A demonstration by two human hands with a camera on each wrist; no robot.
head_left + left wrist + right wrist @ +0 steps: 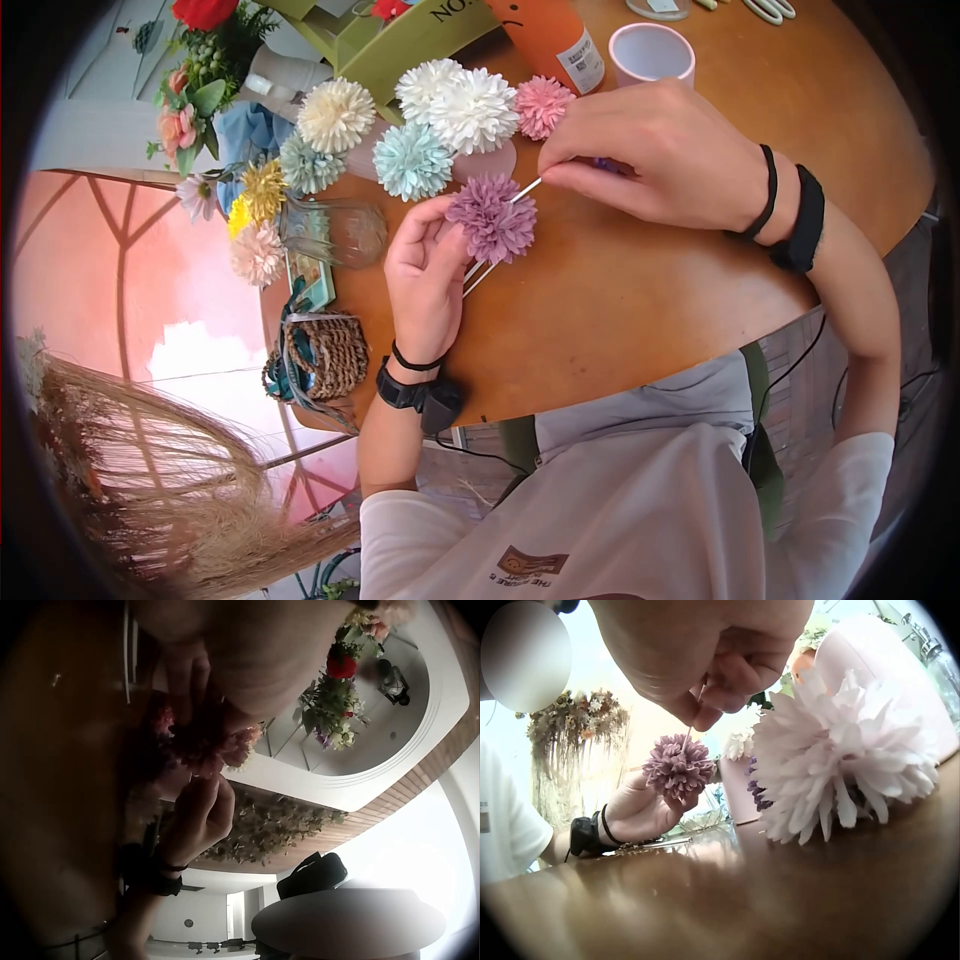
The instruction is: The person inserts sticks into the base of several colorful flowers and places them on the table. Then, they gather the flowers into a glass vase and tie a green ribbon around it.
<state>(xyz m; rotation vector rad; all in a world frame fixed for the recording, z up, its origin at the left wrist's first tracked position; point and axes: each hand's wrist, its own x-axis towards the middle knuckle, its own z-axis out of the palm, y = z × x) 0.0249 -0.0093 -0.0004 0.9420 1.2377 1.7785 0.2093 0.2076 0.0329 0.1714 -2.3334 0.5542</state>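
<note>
A purple pompom flower [490, 220] is held by my left hand [425, 275] above the table, the thumb and fingers gripping its left side. My right hand [660, 150] pinches the end of a thin white stick [528, 188], which meets the flower's petals. The right wrist view shows the stick [688, 737] running down from the right fingertips into the top of the flower [679, 766]. Below the flower, more thin white sticks [478, 283] show beside the left hand. Dark, blurred petals fill the left wrist view between both hands.
White, cream, blue and pink pompom flowers [413, 162] stand just beyond the hands. A glass jar [345, 232] and woven basket [335, 355] are on the left. A white cup [652, 55], orange container [560, 45] and green box [400, 45] stand at the back of the wooden table [620, 310].
</note>
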